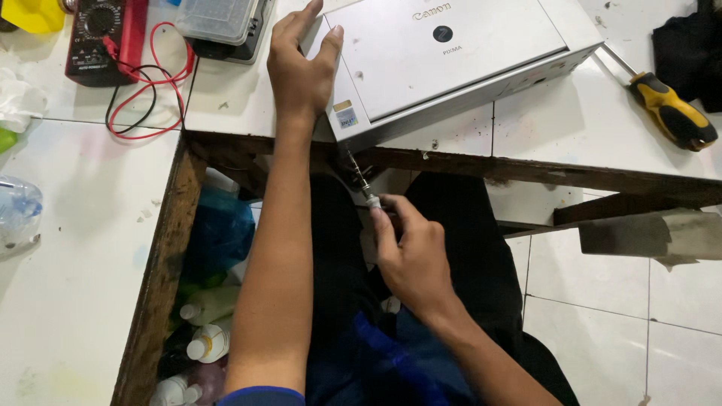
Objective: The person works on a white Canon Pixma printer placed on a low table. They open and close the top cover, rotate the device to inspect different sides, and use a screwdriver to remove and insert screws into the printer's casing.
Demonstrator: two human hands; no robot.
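A white-grey printer (pixel 451 60) lies on the white tiled worktop (pixel 587 128), its near corner jutting over the table's front edge. My left hand (pixel 301 64) rests flat on the printer's left end, fingers spread against it. My right hand (pixel 410 252) is below the table edge, shut on the pale handle of a thin screwdriver (pixel 361 180). The screwdriver's metal shaft points up toward the underside of the printer's near left corner. My dark-clothed lap is beneath both hands.
A yellow-and-black screwdriver (pixel 669 113) lies at the right of the worktop beside a black cloth (pixel 688 49). A red multimeter (pixel 101 37) with red and black leads and a clear parts box (pixel 218 22) sit at the back left. Several white bottles (pixel 207 342) stand under the table.
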